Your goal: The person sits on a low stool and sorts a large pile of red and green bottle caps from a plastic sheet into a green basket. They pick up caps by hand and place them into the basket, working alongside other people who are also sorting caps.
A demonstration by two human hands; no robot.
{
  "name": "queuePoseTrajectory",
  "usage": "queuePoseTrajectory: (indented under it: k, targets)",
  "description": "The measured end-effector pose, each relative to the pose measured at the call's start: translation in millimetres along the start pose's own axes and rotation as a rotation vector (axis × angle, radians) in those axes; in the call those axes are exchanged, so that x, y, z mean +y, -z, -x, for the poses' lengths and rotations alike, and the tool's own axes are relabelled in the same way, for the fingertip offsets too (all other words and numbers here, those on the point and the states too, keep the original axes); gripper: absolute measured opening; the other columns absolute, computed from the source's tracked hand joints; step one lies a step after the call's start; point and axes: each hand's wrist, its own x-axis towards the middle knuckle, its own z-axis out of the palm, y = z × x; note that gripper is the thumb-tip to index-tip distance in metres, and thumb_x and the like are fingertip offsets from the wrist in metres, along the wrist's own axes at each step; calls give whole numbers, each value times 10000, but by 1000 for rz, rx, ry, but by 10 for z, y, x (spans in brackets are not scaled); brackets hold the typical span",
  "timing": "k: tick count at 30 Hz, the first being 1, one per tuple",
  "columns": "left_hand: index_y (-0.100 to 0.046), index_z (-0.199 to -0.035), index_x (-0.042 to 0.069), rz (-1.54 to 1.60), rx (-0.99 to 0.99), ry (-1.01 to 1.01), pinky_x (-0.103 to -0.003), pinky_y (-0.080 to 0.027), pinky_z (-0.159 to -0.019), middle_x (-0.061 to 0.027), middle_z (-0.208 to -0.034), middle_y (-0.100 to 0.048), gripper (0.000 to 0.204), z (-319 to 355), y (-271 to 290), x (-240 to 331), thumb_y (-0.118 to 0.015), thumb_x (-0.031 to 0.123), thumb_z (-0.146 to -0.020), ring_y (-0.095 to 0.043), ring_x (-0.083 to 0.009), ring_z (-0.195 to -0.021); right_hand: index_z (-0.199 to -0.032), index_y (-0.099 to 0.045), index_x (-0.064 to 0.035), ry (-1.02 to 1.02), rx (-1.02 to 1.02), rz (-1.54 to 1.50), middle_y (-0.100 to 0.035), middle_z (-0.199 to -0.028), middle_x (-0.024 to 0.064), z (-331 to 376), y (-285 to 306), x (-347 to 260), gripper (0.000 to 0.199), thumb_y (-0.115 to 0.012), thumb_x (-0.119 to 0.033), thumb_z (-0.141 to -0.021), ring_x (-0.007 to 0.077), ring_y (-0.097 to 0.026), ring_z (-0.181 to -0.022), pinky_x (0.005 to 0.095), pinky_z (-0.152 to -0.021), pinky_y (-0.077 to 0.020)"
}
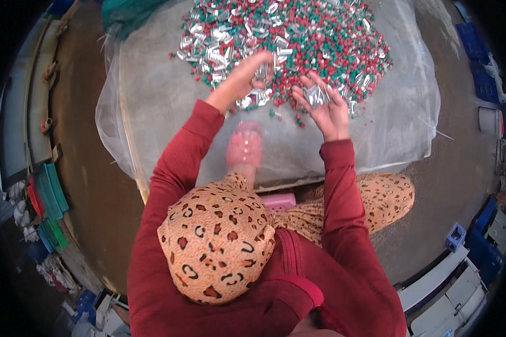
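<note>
A wide heap (331, 42) of small red and green pieces, mixed with shiny silver pieces, covers the far half of a pale sheet. My left hand (246, 78) is over the near left edge of the heap, its fingers curled round a few silver pieces (262, 72). To its right, my right hand (327, 111) is turned palm up with fingers bent, and more silver pieces (316, 96) rest in it. The two hands are apart. Blur and glare hide the exact kind of the silver pieces.
Translucent sheeting (152, 101) covers the low work surface. My foot in a pink sandal (245, 147) rests on its near edge. Green netting (123, 19) lies at the far left. Blue crates (478, 67) stand at far right, green crates (52, 191) at left.
</note>
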Motion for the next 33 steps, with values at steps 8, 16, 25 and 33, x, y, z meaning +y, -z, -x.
queuePoseTrajectory:
  k: [8,16,25,33]
  targets:
    - [-553,-842,52,291,25,-186,-331,-477,-743,-62,-871,-569,320,350,-12,318,-469,353,-910,-564,-210,-841,-1297,-421,-70,-116,26,9,-534,-1134,132,-522,-351,759,521,-512,-360,-873,304,-539,-1046,496,-887,-453]
    - [-597,-856,73,-1304,404,-1015,-437,-383,-883,-79,-923,-536,185,607,-85,141,-646,230,-770,-527,-245,-930,-1206,-477,-86,-54,233,47,-547,-1134,88,-955,-361,1338,419,-441,-386,-916,253,-547,-1025,416,-857,-472]
    - [-556,-1073,8,-767,1118,-775,-394,-374,-893,-159,-1075,-487,287,1172,939,421,-408,212,-937,-467,-324,-1031,-1053,-555,-14,-63,-156,58,-587,-1053,151,-3068,-2346,705,297,-424,-221,-885,301,-541,-1042,506,-934,-414]
    - [-536,-1030,8,-942,574,327,-373,-494,-704,-163,-854,-628,335,1255,1173,191,-668,187,-779,-628,-299,-819,-978,-521,1,-75,35,671,-587,-971,168,-2589,-1305,167,281,-524,-255,-863,313,-572,-875,454,-780,-478]
